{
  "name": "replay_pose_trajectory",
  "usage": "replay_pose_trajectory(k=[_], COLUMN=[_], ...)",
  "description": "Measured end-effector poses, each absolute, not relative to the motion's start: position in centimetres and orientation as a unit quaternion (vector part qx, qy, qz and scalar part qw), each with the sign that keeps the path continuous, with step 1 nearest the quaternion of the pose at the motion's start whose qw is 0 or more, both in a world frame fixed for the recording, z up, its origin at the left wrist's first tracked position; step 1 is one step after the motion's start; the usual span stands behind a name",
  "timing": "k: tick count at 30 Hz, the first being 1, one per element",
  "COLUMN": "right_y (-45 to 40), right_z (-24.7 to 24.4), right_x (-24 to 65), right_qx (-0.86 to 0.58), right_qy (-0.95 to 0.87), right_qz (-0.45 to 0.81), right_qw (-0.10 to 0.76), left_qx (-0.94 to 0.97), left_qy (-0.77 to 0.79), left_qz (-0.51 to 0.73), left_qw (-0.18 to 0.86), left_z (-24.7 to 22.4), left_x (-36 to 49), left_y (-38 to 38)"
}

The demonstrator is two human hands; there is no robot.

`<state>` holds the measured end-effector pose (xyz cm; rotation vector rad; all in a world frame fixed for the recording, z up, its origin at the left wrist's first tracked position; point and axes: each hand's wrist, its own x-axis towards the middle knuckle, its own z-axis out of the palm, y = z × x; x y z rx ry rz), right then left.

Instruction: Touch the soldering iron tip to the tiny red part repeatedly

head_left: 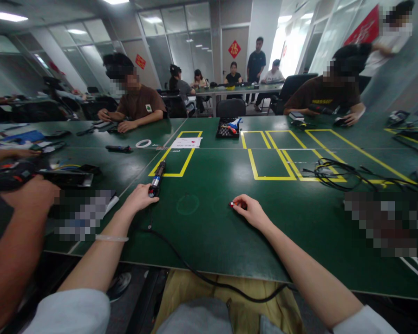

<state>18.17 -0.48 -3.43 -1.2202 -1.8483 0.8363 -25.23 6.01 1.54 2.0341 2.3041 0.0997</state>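
Observation:
My left hand [139, 198] is closed on the near end of a black cylindrical tool [157, 177] with a blue and silver band. The tool leans away from me over the green table [202, 250], its far end by the yellow tape outline. I cannot make out its exact kind. My right hand [251, 211] is low over the table, to the right. Its thumb and fingers pinch a small red and white piece [231, 204], mostly hidden by the fingertips. A black cable [174, 250] runs from near my left wrist to the table's front edge.
Yellow tape outlines [275, 178] mark the table. A paper sheet [187, 143] and a black tray [227, 127] with a blue and white tool lie farther back. Coiled cables [337, 174] are at right. At left, a neighbour's hand [35, 197] holds a power drill [12, 176].

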Motion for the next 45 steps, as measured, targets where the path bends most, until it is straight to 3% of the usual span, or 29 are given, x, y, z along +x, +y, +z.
replay_pose_trajectory(k=[22,45], right_y=[-0.3,-0.6], right_z=[-3.7,-3.2], right_x=[18.3,17.7], right_qx=[-0.447,-0.454], right_qy=[-0.744,-0.764], right_qz=[0.278,0.263], right_qw=[0.412,0.376], left_qx=[0.780,0.818], left_qy=[0.613,0.549], left_qz=[0.125,0.158], left_qw=[0.035,0.063], left_z=[-0.3,-0.7], left_x=[-2.4,-0.7], left_y=[0.5,-1.2])
